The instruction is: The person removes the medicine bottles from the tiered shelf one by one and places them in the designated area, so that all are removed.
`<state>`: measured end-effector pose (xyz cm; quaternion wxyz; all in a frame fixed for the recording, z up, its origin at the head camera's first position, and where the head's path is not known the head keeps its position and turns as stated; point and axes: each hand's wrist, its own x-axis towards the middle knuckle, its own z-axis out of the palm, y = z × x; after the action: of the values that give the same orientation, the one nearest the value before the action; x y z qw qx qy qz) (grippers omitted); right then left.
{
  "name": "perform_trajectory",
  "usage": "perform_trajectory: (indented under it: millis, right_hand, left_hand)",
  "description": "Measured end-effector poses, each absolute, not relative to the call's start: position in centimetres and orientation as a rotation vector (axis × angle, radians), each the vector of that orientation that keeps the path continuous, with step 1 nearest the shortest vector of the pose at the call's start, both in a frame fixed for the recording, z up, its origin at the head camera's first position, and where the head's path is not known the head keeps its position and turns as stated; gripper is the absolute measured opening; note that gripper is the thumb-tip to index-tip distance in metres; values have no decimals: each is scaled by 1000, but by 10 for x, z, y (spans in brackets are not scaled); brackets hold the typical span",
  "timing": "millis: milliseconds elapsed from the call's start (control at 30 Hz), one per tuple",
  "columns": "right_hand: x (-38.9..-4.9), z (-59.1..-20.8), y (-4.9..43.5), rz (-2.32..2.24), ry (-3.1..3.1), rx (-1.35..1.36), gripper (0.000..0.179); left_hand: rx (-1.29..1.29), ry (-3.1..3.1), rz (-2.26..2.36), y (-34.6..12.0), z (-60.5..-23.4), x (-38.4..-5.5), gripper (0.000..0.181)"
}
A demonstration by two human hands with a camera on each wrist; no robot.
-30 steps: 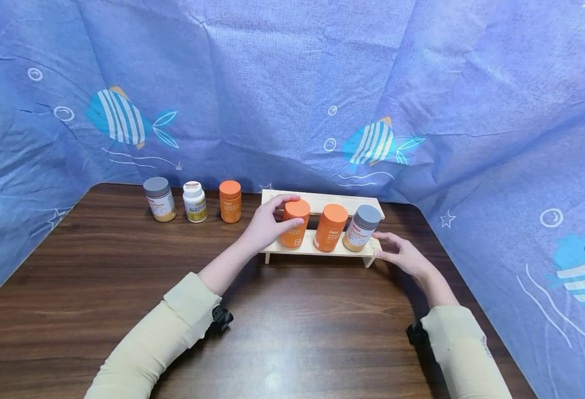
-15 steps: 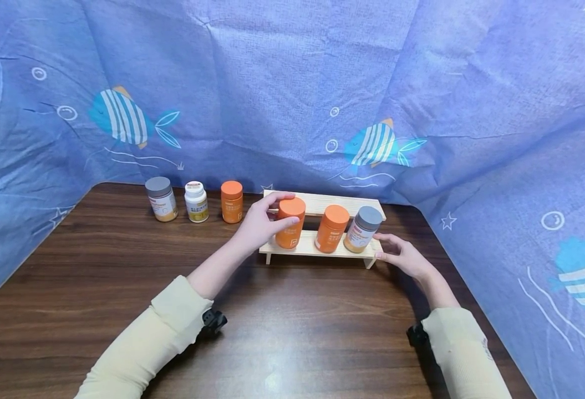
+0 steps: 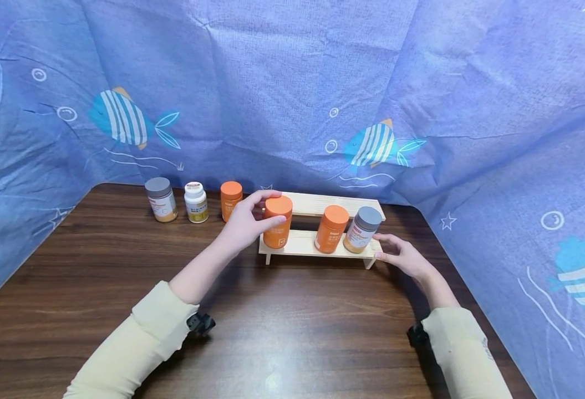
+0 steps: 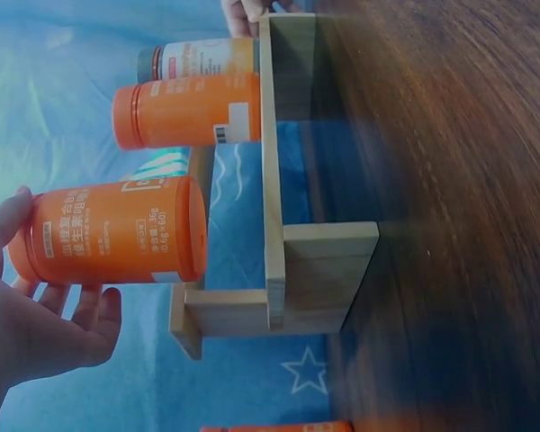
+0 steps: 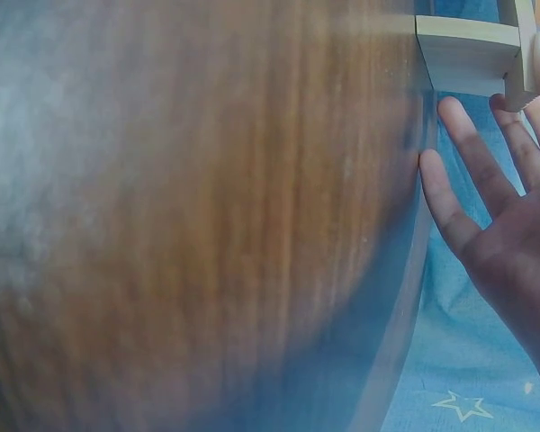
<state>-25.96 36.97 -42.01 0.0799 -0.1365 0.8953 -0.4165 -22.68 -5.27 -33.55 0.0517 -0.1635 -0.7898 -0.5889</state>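
at one table (image 3: pixel 317 327), one hand (image 3: pixel 242 224) grips one of six bottles (image 3: pixel 278 234).

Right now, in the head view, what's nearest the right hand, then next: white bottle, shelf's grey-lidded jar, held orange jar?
1. Grey-lidded jar: right end of the shelf.
2. Orange jar: in the left hand, raised.
3. White bottle: on the table, left side.

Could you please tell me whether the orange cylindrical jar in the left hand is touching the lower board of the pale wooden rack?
Apart: the left wrist view shows blue cloth in the gap between the orange jar and the lower board.
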Motion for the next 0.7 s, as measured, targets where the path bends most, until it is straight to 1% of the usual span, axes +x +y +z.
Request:
perform_trajectory:
  millis: [700]
  right_hand:
    - [-261,-422,372,-1227,2698,-406,59]
  left_hand:
    - [-450,-2373,-1780,-87,-337,-220,52]
